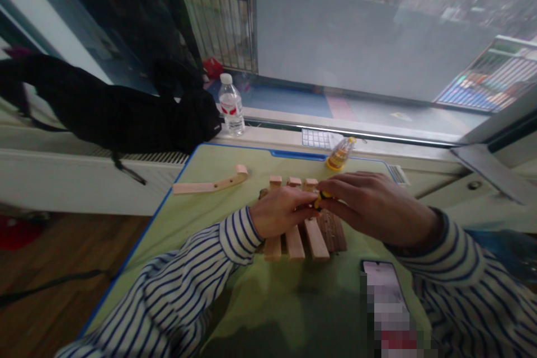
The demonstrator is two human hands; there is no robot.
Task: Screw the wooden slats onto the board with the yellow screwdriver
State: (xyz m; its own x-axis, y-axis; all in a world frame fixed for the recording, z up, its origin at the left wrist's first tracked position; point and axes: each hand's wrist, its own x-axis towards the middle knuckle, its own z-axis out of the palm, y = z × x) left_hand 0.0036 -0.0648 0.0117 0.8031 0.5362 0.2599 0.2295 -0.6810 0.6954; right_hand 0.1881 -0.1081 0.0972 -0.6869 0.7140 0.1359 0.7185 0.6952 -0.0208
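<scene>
My right hand (373,207) is closed, its fingertips gripping a small yellow-and-black tool (322,197) that looks like a screwdriver handle, mostly hidden. Against the near end of this tool, my left hand (281,210) is pinched shut; what lies between its fingers is hidden. Three pale wooden strips (316,240) lie side by side under the hands, across a darker brown wooden board (335,232). Their far ends stick out beyond my fingers. A curved wooden piece (210,185) with two small dark holes lies apart at the left.
The green tabletop (251,302) has a blue edge. A phone (386,291) lies near my right forearm. At the back stands a yellow-capped clear container (341,154). A water bottle (231,105) and a black bag (138,114) are on the window sill. A person stands behind the glass.
</scene>
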